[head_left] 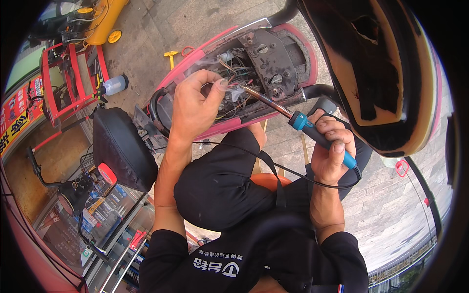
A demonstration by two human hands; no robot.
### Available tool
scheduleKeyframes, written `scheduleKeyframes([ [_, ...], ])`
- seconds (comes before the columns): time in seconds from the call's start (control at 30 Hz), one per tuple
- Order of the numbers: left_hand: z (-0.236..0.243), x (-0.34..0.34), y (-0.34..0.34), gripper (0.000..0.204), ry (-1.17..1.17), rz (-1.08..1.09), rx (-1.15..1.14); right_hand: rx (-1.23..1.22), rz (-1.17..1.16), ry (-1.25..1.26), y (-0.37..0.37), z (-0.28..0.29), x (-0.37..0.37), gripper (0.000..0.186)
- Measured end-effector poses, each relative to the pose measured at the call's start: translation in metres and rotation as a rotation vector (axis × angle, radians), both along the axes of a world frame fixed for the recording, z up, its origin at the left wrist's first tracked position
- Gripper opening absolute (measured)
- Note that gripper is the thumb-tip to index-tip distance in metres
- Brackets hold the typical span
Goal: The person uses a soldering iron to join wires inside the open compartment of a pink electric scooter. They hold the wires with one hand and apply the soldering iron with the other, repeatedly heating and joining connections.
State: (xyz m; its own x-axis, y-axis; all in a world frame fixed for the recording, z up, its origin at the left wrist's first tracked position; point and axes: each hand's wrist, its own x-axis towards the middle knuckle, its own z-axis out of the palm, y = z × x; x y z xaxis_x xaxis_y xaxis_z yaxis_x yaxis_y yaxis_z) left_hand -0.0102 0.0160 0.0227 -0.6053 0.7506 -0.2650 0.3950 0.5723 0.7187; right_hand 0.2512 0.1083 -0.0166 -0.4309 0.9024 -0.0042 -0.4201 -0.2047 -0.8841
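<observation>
Since the soldering iron (304,122) has its tip right down at the wires (240,70), I'd say this is the soldering step, or the moment of lining up for it. Can't tell if the metal is actually touching a strand or just sitting beside it. The wires are in the open middle of a pink-edged scooter body (309,56), loose and pretty tangled.

Right hand (334,146) has its fingers wrapped round the iron's handle, cord (293,172) trailing off across the lap. Left hand (195,105) has thumb and forefinger pinched together at the wires, looks like on a thin one, though the exact grip is partly hidden.

IMO the next move calls for a steady left pinch and a small, careful touch with the tip, because those fingers are really near the hot end and other wires are crowded around it. Easy to singe some insulation in there.

As for writing: white lettering plus a round logo on the black shirt (288,254), big characters on the red and yellow poster (22,112) off to the left, and some printed boxes (100,215) lower left, too small to make out. Couldn't spot any lettering on the iron.
</observation>
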Motion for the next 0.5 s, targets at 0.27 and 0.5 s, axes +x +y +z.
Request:
scheduleKeyframes([
  [0.27, 0.0003, 0.0020, 0.0016, 0.016, -0.044, 0.012, 0.013, -0.002, -0.003, -0.009, -0.0001, -0.0001, 0.0002, 0.028],
  [0.5, -0.0008, 0.0019, 0.0021, 0.015, -0.082, 0.008, 0.024, -0.014, -0.005, -0.005, -0.0008, 0.0005, -0.0004, 0.028],
])
